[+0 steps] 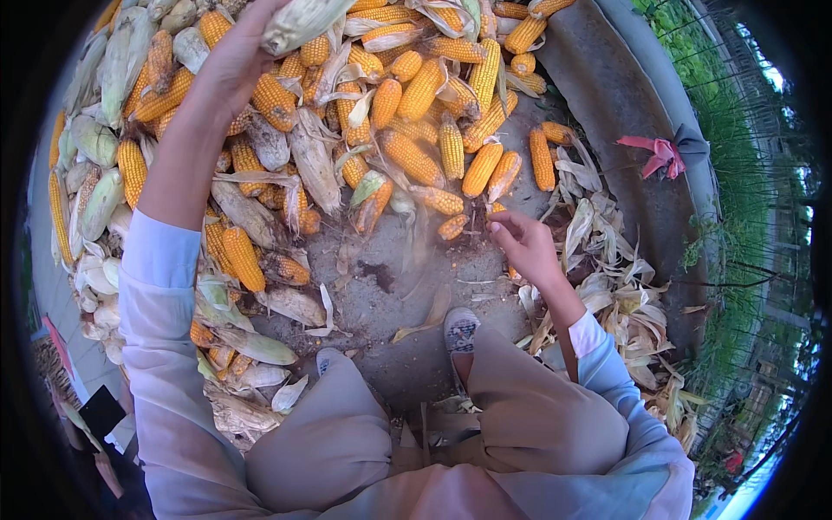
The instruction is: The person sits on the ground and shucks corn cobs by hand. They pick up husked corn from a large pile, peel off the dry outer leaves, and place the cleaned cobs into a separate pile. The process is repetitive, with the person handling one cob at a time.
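Note:
At the top of the view my left hand [247,49] grips an ear of corn in its pale dry husk [309,23]; the ear's far end runs out of the picture. My right hand [525,246] is low over the concrete floor, thumb and forefinger close together. A bit of orange corn [496,207] shows at those fingertips, but whether they hold it is unclear. Just left of them lies a short husked ear [453,227]. Ahead spreads a heap of bare yellow-orange ears [416,156], some with husk still attached.
Unhusked ears [97,140] are piled on the left. Loose husks [627,312] lie to the right, along a low wall [624,97] with a pink cloth [663,156] tied at its rim. Grass [741,162] grows beyond. My shoes [460,328] rest on the concrete floor [396,279].

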{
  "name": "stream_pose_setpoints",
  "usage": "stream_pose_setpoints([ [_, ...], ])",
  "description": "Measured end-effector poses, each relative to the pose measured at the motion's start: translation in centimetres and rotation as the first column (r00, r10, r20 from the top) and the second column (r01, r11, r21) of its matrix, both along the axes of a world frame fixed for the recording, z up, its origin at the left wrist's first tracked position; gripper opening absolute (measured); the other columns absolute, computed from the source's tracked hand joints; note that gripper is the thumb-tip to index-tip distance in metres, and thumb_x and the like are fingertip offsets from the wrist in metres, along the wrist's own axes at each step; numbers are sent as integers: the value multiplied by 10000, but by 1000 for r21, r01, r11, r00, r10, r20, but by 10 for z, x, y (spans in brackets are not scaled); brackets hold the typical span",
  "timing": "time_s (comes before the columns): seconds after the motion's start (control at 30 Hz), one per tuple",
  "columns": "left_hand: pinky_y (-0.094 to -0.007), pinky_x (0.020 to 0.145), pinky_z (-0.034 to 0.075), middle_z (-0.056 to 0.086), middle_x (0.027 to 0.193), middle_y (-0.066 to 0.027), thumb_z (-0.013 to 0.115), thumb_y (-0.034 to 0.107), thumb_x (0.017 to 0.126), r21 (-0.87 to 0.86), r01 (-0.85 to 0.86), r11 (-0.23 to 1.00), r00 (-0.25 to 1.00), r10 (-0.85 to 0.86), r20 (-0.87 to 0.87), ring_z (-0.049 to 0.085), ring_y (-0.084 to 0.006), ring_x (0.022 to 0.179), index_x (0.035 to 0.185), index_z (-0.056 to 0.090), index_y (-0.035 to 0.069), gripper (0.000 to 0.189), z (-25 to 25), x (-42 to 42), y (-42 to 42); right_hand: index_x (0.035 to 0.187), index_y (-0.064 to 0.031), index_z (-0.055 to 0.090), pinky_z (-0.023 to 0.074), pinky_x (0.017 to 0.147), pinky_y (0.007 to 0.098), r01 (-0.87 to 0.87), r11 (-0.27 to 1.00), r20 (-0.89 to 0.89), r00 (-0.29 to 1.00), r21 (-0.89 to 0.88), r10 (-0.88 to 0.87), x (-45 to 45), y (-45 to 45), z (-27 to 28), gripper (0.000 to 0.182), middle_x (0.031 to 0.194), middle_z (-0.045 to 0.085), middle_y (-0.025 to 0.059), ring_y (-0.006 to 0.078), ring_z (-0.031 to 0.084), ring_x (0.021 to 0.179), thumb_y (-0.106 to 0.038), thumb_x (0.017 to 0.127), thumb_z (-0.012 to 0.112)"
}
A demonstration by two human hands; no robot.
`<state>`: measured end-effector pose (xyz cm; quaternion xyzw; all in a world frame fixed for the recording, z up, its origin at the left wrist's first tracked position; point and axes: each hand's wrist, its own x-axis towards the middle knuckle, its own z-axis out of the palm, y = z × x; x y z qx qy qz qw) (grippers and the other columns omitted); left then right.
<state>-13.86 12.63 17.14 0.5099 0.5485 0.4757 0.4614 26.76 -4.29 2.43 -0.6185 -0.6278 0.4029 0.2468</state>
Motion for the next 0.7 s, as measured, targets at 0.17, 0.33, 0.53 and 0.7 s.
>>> stream_pose_setpoints([
  [0.17, -328, 1016, 438, 650, 1241, -114, 669, 376, 958, -344, 468, 814, 787, -208, 581, 603, -172, 1132, 1316, 547, -64, 581, -131, 123, -143, 1413, 16, 491, 429, 1053, 331, 136, 957, -502, 827, -257, -253, -40, 3, 40, 448, 1280, 641, 124, 183, 608, 1175, -218, 1033, 543],
  [0.33, -326, 1019, 459, 646, 1273, -90, 690, 248, 953, -314, 691, 651, 679, -436, 591, 604, -153, 1149, 1370, 549, -5, 507, -185, 180, -247, 1418, 30, 496, 428, 1038, 314, 301, 900, -581, 689, -316, -434, -16, -22, 15, 456, 1336, 602, 111, 165, 567, 1205, -241, 1052, 513],
  [0.53, -360, 1055, 426, 634, 1279, -122, 767, 210, 881, -202, 628, 751, 775, -582, 246, 571, -191, 1195, 1356, 525, -28, 584, -207, 193, -250, 1395, 32, 522, 441, 1026, 309, 255, 930, -749, 554, -263, -364, -10, -47, 11, 427, 1295, 627, 87, 164, 577, 1193, -218, 1049, 532],
  [0.7, -385, 1081, 401, 630, 1268, -172, 763, 152, 854, -130, 603, 787, 788, -613, -54, 565, -246, 1219, 1314, 529, -38, 550, -225, 194, -237, 1447, 20, 461, 432, 1043, 332, 186, 951, -730, 609, -247, -309, -11, -60, -6, 461, 1333, 588, 87, 186, 566, 1212, -179, 1038, 533],
])
